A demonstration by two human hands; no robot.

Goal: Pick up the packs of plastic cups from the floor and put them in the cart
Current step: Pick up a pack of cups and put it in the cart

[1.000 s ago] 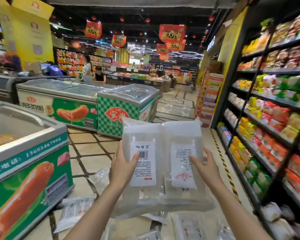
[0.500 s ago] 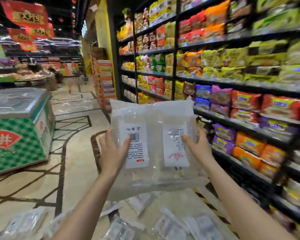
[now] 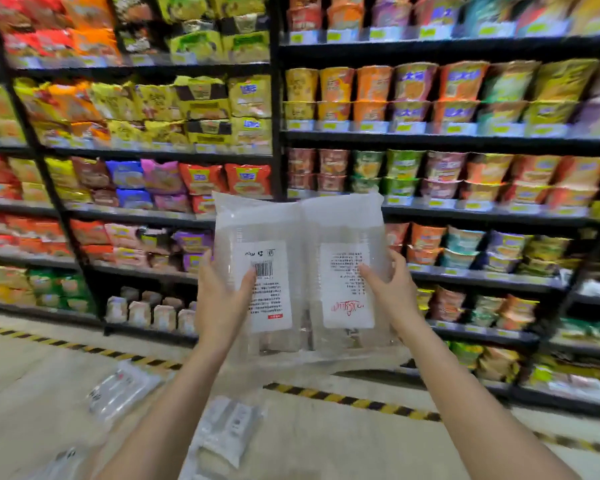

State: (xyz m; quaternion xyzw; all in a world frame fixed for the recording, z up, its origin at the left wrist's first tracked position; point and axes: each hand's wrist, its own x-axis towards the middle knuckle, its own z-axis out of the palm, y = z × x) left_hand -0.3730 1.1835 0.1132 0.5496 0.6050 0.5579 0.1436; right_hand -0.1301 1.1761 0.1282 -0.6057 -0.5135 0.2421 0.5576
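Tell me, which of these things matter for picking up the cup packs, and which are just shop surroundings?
Part of the job:
held packs of cups, gripped by left hand and right hand
packs on the floor

Just surroundings:
shelves
noodle bags
cup noodles
striped floor tape

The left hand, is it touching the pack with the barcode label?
Touching. The head view shows the left hand gripping the pack's edge, thumb across its barcode label.

It was a supermarket aisle: behind the grip stood black shelves (image 3: 430,140) stocked with noodle packets (image 3: 201,98) and cup noodles (image 3: 413,83).
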